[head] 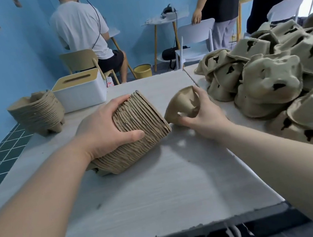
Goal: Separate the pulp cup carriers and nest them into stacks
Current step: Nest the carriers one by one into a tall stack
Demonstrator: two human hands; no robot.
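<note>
Single carrier: a lone pulp cup carrier (183,104) is pinched at its rim by the right hand (203,118), fingers curled round it, tilted just beside the open end of the stack.
Working stack: a nested stack of carriers (138,129) lies on its side on the white table (164,190), clasped from above by the left hand (104,131), thumb along the near face and fingers over the far edge.
Step in hand: judged to be adding the single carrier onto the tipped stack.
How to do it well: turn the carrier so its cups face the same way as those in the stack, line up the corners before pushing, and keep the left hand firm so the layers do not fan out or slide.
Supply: an unsorted heap of carriers (282,79) crowds the table's right side, well short of finished.
Done work: a finished stack (38,114) stands upright at the far left, beside a white tissue box (81,92).
Background: other people sit or stand by chairs against a blue wall.
</note>
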